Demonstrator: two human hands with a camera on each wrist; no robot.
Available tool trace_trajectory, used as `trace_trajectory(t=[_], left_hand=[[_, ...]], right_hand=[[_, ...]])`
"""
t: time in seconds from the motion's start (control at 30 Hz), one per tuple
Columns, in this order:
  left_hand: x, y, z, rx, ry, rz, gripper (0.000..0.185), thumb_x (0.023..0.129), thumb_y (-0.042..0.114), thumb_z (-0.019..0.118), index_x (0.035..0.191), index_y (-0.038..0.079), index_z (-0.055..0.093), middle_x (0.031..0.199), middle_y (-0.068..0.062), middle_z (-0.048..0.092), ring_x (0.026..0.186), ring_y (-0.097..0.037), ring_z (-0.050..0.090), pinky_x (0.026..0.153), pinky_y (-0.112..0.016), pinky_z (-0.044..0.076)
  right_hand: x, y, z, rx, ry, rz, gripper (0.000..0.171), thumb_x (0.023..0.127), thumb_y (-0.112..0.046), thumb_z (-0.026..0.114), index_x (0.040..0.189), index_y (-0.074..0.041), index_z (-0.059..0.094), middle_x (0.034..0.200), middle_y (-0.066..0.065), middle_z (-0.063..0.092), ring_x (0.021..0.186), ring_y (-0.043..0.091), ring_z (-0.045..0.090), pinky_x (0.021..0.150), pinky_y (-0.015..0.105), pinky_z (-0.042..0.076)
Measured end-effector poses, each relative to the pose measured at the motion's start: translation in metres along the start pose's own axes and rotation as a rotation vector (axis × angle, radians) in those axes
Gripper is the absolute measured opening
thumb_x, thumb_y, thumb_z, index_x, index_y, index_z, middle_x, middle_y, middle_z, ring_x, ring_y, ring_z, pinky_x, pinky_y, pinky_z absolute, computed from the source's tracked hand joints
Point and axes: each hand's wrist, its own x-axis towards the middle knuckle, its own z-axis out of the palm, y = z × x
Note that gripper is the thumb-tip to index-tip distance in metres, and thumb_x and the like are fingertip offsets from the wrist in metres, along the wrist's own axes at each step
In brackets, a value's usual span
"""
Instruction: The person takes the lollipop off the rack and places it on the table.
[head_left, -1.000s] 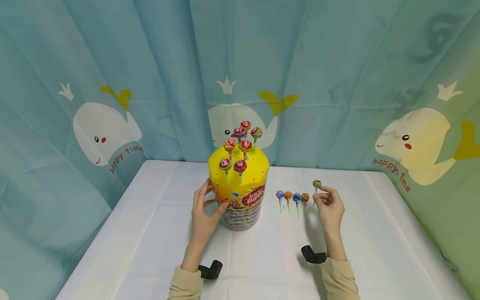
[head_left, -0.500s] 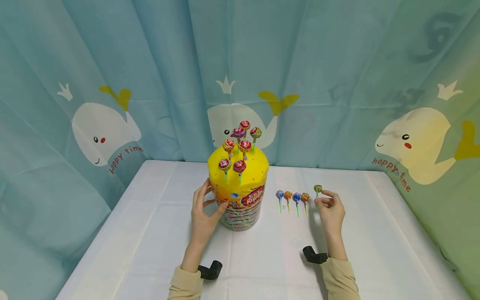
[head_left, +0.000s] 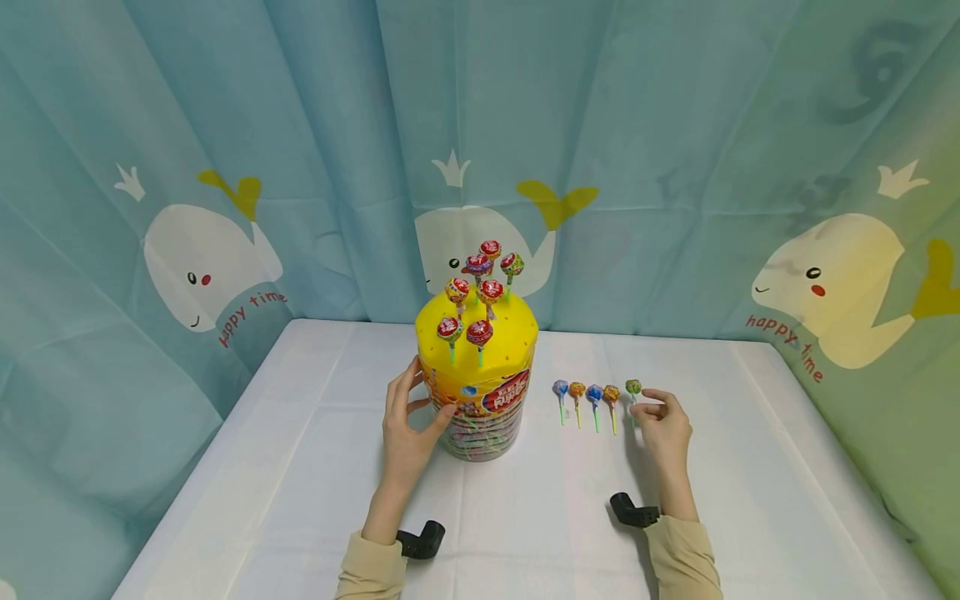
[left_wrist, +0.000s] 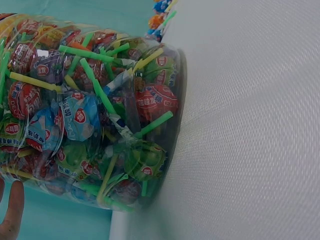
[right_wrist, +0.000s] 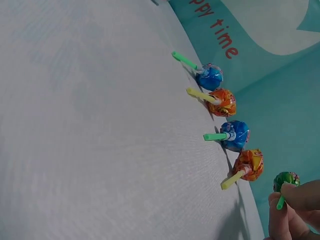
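Curtain (head_left: 675,125), teal with white whale prints, closes off the back and both sides. White table (head_left: 300,500) in front of it carries everything else. Clear tub (head_left: 480,392) with a yellow perforated lid stands upright near table centre; the left wrist view shows it packed with wrapped lollipops. Seven lollipops (head_left: 480,287) stand upright in the lid holes, sticks down, clustered toward the back and middle of the lid; most holes unfilled. Left hand (head_left: 405,429) rests against the tub's left side, fingers curved around its wall and thumb on the front, steadying it. Right hand (head_left: 662,421) sits low at the table just right of the tub, fingers (right_wrist: 300,197) pinching the stick of a green lollipop (head_left: 633,387), its head at the far end of a row. That row: four more lollipops (head_left: 585,392) lying flat on the table, blue, orange, blue, orange, sticks pointing toward the person, evenly spaced, each apart from its neighbour. The green one is at the right end of the row, just beside the last orange; whether it already touches the table cannot be told. Judgement: five out in the row and seven on the lid, so the work looks partway through.
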Motion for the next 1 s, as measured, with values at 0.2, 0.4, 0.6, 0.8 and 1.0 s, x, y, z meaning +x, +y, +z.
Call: trace_trajectory(t=[0.2, 0.4, 0.6, 0.8, 1.0], left_hand=[[0.004, 0.027, -0.003, -0.003, -0.003, 0.011, 0.077, 0.075, -0.003, 0.074, 0.143, -0.005, 0.038, 0.13, -0.028, 0.047, 0.118, -0.031, 0.047, 0.081, -0.051, 0.052], [0.005, 0.036, -0.005, -0.001, -0.005, 0.004, 0.075, 0.076, -0.002, 0.074, 0.142, -0.005, 0.04, 0.129, -0.027, 0.048, 0.117, -0.025, 0.048, 0.08, -0.049, 0.052], [0.005, 0.034, -0.005, -0.009, -0.001, 0.006, 0.074, 0.077, 0.001, 0.075, 0.142, -0.005, 0.04, 0.129, -0.027, 0.047, 0.118, -0.025, 0.048, 0.08, -0.048, 0.052], [0.004, 0.034, -0.005, -0.01, -0.001, 0.007, 0.075, 0.076, -0.002, 0.074, 0.142, -0.005, 0.04, 0.129, -0.027, 0.047, 0.118, -0.023, 0.048, 0.08, -0.049, 0.052], [0.005, 0.035, -0.005, -0.013, -0.005, -0.01, 0.076, 0.075, -0.004, 0.073, 0.143, -0.004, 0.039, 0.129, -0.028, 0.047, 0.117, -0.027, 0.048, 0.081, -0.052, 0.051]], right_hand=[[0.0, 0.003, 0.001, -0.031, 0.007, 0.007, 0.032, 0.083, -0.002, 0.066, 0.115, 0.0, 0.062, 0.09, 0.023, 0.071, 0.058, -0.006, 0.048, 0.054, 0.015, 0.039], [0.001, 0.009, 0.003, -0.066, 0.01, 0.002, 0.031, 0.083, -0.004, 0.067, 0.113, 0.001, 0.062, 0.091, 0.025, 0.071, 0.056, -0.003, 0.049, 0.05, 0.018, 0.039], [0.0, 0.01, 0.004, -0.096, 0.019, -0.009, 0.031, 0.081, -0.005, 0.069, 0.111, 0.0, 0.063, 0.088, 0.023, 0.071, 0.057, 0.001, 0.049, 0.051, 0.02, 0.038], [-0.001, 0.01, 0.004, -0.123, 0.02, -0.016, 0.029, 0.081, -0.005, 0.07, 0.109, 0.0, 0.064, 0.087, 0.023, 0.072, 0.056, 0.001, 0.05, 0.054, 0.022, 0.038], [-0.001, 0.01, 0.005, -0.136, 0.022, -0.021, 0.028, 0.081, -0.007, 0.07, 0.108, 0.0, 0.065, 0.086, 0.023, 0.071, 0.057, 0.003, 0.052, 0.057, 0.024, 0.038]])
